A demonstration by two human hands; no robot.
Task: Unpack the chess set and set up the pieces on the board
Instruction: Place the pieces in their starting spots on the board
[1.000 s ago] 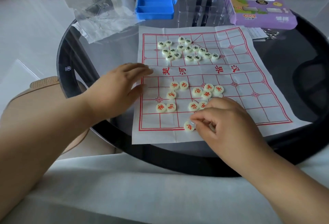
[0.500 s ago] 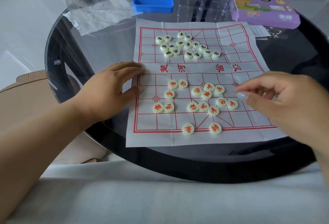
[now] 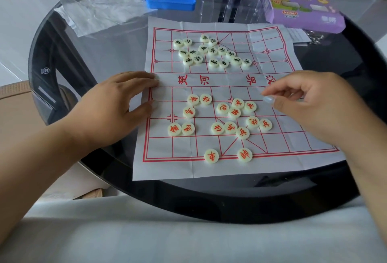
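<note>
Two red-lettered pcs (image 3: 211,156) on board (image 3: 272,38) near edge, L hand (image 3: 117,108) flat, R hand (image 3: 310,105) loose, empty.

Domestic living space: round black glass table (image 3: 62,57), pale tiled floor (image 3: 18,22), toy game box (image 3: 301,3) and paper chess board (image 3: 230,82).

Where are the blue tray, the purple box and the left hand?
blue tray (image 3: 170,2): head view, on its near wall.
purple box (image 3: 307,19): head view, on its printed top.
left hand (image 3: 117,103): head view, on its back.
</note>
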